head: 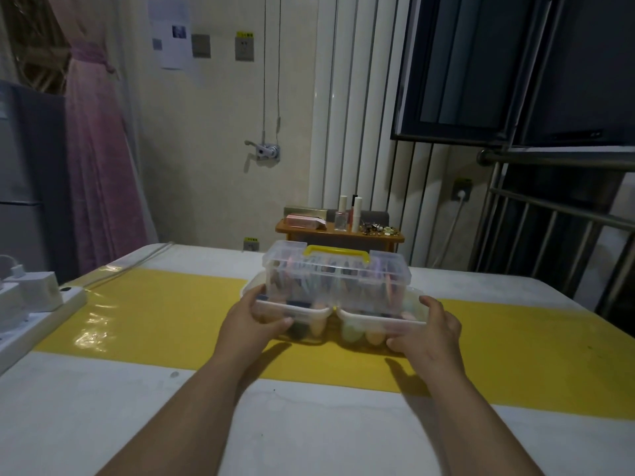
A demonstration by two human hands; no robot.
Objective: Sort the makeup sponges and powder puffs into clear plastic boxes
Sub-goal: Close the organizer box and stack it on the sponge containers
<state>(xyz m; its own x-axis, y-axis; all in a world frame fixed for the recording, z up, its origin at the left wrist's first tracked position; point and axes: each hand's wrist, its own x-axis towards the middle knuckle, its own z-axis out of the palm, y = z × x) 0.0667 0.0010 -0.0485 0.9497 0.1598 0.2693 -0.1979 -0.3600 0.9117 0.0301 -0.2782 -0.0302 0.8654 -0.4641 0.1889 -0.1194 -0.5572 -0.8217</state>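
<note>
Plainly, left hand (247, 321) and right hand (429, 334) clamp the ends of the lower clear box (378, 319); yellow-handled box (388, 269) stacked atop; probably light, slick, flexing plastic; grip under the rims.

Two shallow clear plastic boxes (378, 320) side by side over yellow mat (154, 314), inner corners meeting at centre. Left hand (252, 319) gripping outer end of the left one, thumb on near wall; right hand (427, 333) likewise on the right one. Lidded clear box (336, 273) with yellow handle (338, 251) stacked on top. Teardrop makeup sponges (350, 333) visible through near walls. White table (309, 424) beneath; power strip (37, 324) at left. Contact with mat: not determinable.
</note>
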